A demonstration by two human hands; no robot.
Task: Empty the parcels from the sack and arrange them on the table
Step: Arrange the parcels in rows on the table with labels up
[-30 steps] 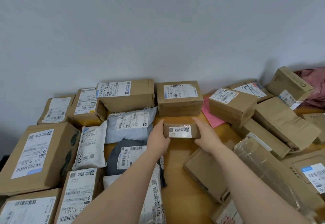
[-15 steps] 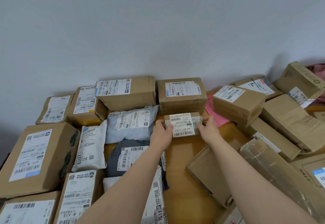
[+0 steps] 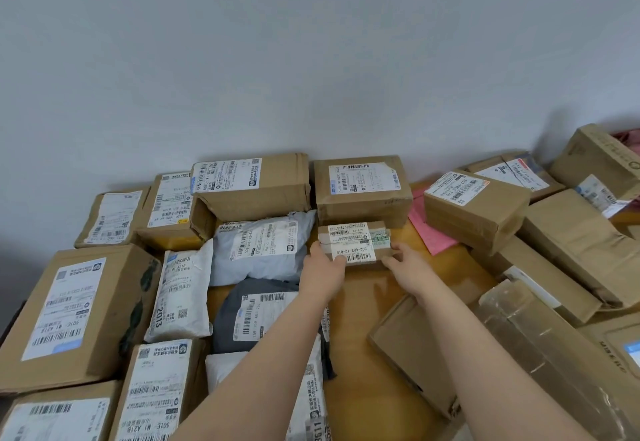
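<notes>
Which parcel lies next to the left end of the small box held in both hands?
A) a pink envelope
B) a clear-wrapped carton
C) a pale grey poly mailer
C: the pale grey poly mailer lies beside the left end of the small box held by the left hand and right hand; the pink envelope lies to its right.

Even, soft indoor light; faint shadows along wall [image 3: 311, 59]; wide-angle bending at edges; slight softness.
</notes>
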